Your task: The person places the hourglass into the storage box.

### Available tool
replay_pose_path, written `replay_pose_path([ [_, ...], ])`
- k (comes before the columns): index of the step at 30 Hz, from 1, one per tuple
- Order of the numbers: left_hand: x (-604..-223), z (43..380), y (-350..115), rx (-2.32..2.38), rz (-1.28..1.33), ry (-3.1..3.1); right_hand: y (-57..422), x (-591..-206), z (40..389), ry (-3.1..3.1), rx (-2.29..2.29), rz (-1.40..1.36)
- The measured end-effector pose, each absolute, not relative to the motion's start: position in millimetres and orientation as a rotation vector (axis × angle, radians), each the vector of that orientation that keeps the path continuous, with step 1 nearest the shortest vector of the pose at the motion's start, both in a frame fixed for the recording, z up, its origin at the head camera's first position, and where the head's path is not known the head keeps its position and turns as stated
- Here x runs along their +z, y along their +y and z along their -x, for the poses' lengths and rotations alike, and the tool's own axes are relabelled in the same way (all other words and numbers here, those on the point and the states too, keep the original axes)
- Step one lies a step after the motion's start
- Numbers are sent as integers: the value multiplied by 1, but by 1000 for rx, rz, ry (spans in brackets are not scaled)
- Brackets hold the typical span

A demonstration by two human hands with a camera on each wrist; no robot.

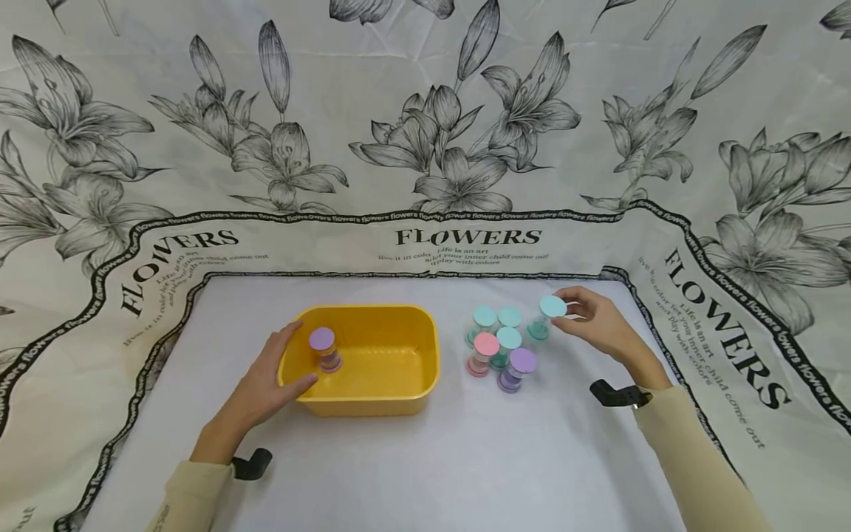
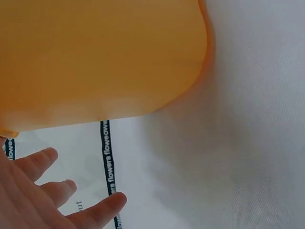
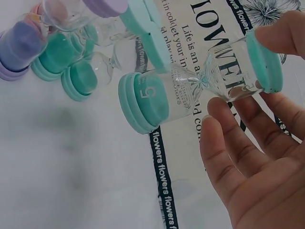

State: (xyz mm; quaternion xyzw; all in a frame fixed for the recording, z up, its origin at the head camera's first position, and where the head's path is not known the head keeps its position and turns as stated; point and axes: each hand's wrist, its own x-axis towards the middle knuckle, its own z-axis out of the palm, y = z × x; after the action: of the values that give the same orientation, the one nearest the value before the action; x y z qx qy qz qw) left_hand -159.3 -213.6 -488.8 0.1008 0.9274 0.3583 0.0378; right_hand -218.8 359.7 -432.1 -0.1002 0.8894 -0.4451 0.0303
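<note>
My right hand (image 1: 594, 323) pinches a teal-capped hourglass (image 3: 183, 90) by its top cap, thumb on one side and fingers on the other. It stands slightly tilted in the head view; whether its base touches the table, I cannot tell. To its left cluster several more hourglasses: teal ones (image 1: 510, 338), a pink one (image 1: 486, 346) and a purple one (image 1: 521, 362). A yellow tub (image 1: 372, 406) has one purple hourglass (image 1: 322, 340) upright in its left part. On the tub's left rim rests my left hand (image 1: 266, 373), several fingers (image 2: 97, 210) spread straight beside the wall.
White cloth (image 1: 465, 465) covers the table. Behind and at the sides hangs a flower-printed sheet (image 1: 465, 177) with a black lettered border. Each wrist wears a black camera band (image 1: 618, 395).
</note>
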Motion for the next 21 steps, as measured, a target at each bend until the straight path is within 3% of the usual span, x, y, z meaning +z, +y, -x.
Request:
replay_pose_path([
  [21, -482, 156, -214, 962, -355, 2915, 322, -396, 241, 2680, -1592, 443],
])
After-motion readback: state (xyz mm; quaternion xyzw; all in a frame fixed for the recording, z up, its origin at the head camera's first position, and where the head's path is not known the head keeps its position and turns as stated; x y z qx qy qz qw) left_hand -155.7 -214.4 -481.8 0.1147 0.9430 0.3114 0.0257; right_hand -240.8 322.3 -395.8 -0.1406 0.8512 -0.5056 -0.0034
